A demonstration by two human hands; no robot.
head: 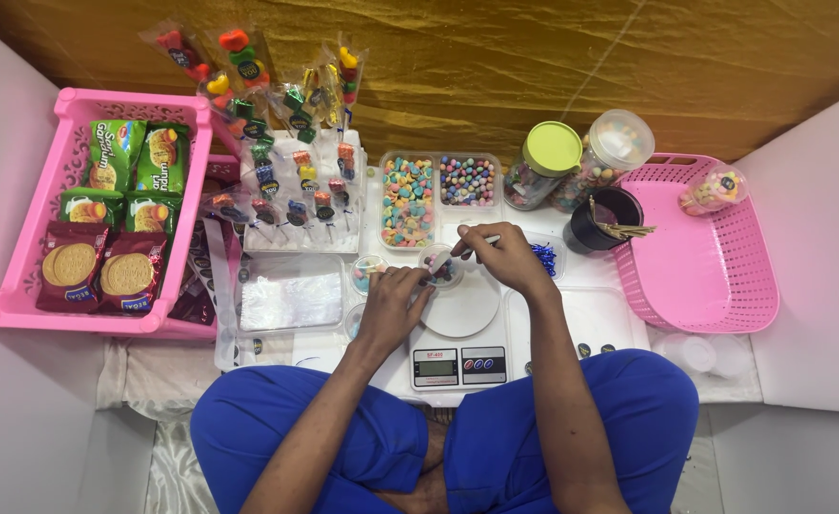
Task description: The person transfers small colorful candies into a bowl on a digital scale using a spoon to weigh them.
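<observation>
Steadying a small clear cup (440,266), the left hand (396,297) curls partly closed; right hand (503,254) pinches a spoon (481,242)

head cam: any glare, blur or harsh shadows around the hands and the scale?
Head view: even, soft light, only faint shadows under the left hand and right hand; the small cup and scale are sharp; mild sheen on the plastic bags; slight wide-angle bend at the edges.

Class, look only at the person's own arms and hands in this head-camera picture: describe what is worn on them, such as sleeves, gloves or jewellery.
Both arms are bare from where they enter the picture down to the fingers: no sleeves or gloves show. The left hand and right hand show no ring, watch or bracelet that can be made out. The only clothing in view is the bright blue trousers on the crossed legs.
</observation>
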